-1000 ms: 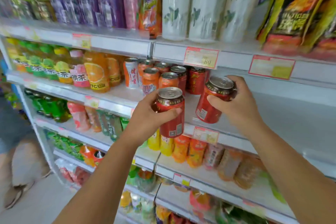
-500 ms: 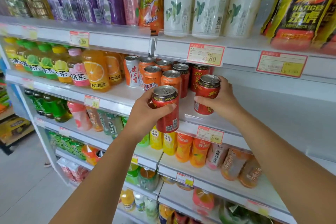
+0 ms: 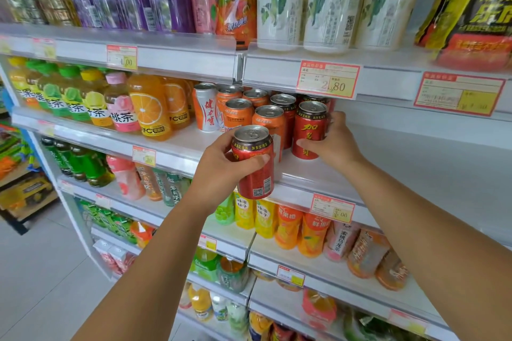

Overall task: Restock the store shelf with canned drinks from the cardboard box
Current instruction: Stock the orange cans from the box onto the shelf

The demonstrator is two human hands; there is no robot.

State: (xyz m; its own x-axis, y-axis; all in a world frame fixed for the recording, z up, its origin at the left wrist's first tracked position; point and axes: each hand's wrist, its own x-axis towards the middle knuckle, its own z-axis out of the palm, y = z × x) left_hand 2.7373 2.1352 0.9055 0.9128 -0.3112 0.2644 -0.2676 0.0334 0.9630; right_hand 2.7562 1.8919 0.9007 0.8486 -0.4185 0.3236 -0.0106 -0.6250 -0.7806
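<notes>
A person's right hand (image 3: 333, 144) wraps its fingers around a red can (image 3: 309, 130) standing upright on the white shelf (image 3: 318, 174), just beside a cluster of orange cans (image 3: 239, 113) and other red cans. The left hand (image 3: 221, 166) grips a second red can (image 3: 255, 163) in front of the shelf edge, thumb across its face, held clear of the shelf. Price tags (image 3: 328, 79) line the rail above.

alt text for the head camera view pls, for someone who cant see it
A person's right hand stands an upright red drink can on a white store shelf beside orange cans, while the left hand holds a second red can in front of the shelf edge.
</notes>
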